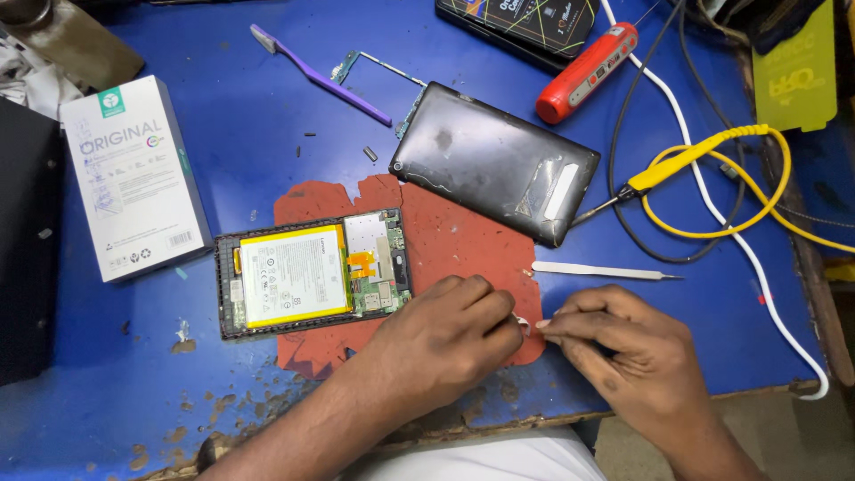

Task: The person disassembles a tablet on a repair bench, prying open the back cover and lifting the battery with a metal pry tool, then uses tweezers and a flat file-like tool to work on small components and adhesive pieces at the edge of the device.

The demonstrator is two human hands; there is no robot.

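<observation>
1. An opened tablet (313, 273), battery exposed, is seen on a red mat (463, 240).
2. A detached black back cover (495, 162) is laid beside it.
3. A purple toothbrush (316, 73), red screwdriver (587, 61), white tweezers (606, 271) and yellow-handled soldering iron (686, 160) are scattered across the blue workbench (232, 134).
4. A white box (134, 176) is set at left.

- Painted workbench top (267, 98): strong blue, chipped to brown along the near edge.
- Torn rubber mat (463, 240): brick red.
- Opened tablet body (312, 272): black frame, flat battery (294, 274) white with a yellow border, green board, small orange ribbon.
- Detached tablet back cover (494, 160): glossy black, one white strip.
- Plastic toothbrush (321, 76): purple.
- Cardboard box (134, 178): white, green corner mark.
- Cylindrical hand tool (588, 62): red.
- Soldering iron handle and coiled lead (712, 151): yellow.
- Slim tweezers (606, 271): white.
- Long cable (766, 285): white.
- Thin cable (623, 116): black.
</observation>
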